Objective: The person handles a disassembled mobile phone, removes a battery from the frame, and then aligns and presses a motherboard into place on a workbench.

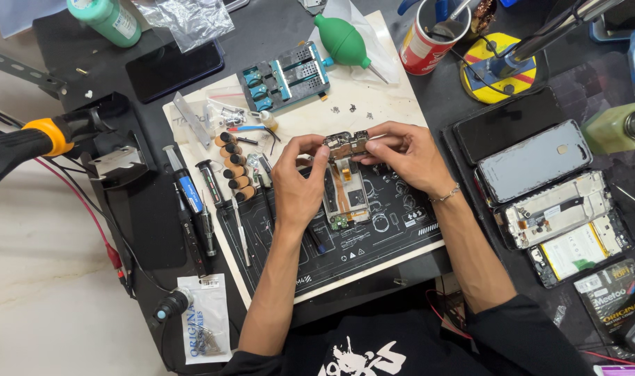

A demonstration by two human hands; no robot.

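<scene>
My left hand and my right hand both pinch a small brown circuit board held just above the work mat. Below it, between my hands, lies an opened phone frame with its insides showing, resting on the black repair mat. The fingertips of both hands grip the board's two ends.
A row of screwdriver bits and several screwdrivers lie left of the mat. A blue clamp fixture and a green air blower sit behind. Dismantled phones lie stacked at right. A soldering handle rests at left.
</scene>
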